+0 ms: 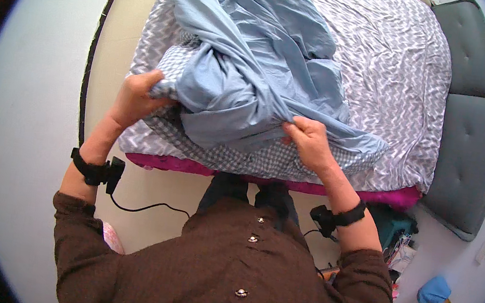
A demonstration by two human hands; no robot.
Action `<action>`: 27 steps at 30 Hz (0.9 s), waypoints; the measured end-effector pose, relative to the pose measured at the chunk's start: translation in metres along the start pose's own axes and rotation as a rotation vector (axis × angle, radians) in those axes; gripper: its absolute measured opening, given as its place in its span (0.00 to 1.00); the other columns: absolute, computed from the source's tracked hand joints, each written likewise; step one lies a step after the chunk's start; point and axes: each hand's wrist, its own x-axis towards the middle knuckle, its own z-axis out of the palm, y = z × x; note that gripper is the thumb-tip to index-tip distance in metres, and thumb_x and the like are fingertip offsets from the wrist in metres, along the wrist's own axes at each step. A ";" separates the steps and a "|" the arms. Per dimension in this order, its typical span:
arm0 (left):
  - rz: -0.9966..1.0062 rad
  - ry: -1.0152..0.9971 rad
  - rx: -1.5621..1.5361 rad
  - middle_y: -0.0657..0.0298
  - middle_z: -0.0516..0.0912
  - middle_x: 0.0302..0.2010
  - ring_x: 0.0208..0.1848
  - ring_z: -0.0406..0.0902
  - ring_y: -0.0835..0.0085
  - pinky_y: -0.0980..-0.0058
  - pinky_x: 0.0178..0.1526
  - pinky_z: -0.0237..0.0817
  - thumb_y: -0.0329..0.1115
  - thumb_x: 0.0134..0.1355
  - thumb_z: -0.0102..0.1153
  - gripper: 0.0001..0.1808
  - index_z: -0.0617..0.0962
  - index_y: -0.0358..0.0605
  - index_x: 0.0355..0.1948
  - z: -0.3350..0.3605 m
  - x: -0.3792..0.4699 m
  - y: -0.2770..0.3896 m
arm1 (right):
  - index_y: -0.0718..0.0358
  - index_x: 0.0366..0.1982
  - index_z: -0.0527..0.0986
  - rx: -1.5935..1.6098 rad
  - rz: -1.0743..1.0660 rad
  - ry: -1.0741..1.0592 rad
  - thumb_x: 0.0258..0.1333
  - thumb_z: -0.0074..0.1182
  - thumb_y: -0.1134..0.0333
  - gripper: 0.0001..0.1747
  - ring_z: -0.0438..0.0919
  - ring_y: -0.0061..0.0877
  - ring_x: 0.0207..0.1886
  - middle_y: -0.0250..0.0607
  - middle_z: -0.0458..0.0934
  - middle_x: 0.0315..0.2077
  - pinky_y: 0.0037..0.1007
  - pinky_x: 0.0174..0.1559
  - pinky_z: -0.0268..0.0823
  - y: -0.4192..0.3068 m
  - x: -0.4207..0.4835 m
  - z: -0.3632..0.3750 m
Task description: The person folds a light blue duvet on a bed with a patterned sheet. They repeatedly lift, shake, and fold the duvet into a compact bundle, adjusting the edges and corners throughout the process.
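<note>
A large blue cloth (pixel 252 67), perhaps a duvet cover, lies bunched and twisted over the near left part of the bed. Its other face, a grey-and-white checked side (pixel 250 159), shows along the front and at the left. My left hand (pixel 139 95) grips a checked edge at the left of the bundle. On the right, my right hand (pixel 308 141) pinches gathered blue fabric between thumb and fingers. Folds hide how the layers run between my hands. Under the bundle spreads a grey-and-white patterned bed sheet (pixel 390 78).
A grey padded headboard (pixel 466 154) stands along the right side. Magenta fabric (pixel 381 195) edges the bed in front of my legs. Black straps with devices (pixel 94 170) sit on both forearms, trailing cables. At the lower right are a teal container (pixel 398 225) and a blue bag (pixel 434 292).
</note>
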 end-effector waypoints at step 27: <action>0.066 0.088 0.184 0.50 0.76 0.36 0.42 0.72 0.53 0.60 0.44 0.64 0.30 0.45 0.52 0.18 0.77 0.32 0.38 0.213 -0.048 0.016 | 0.72 0.41 0.64 -0.462 0.263 0.015 0.39 0.62 0.59 0.31 0.75 0.56 0.45 0.66 0.77 0.36 0.47 0.48 0.66 0.093 0.022 0.121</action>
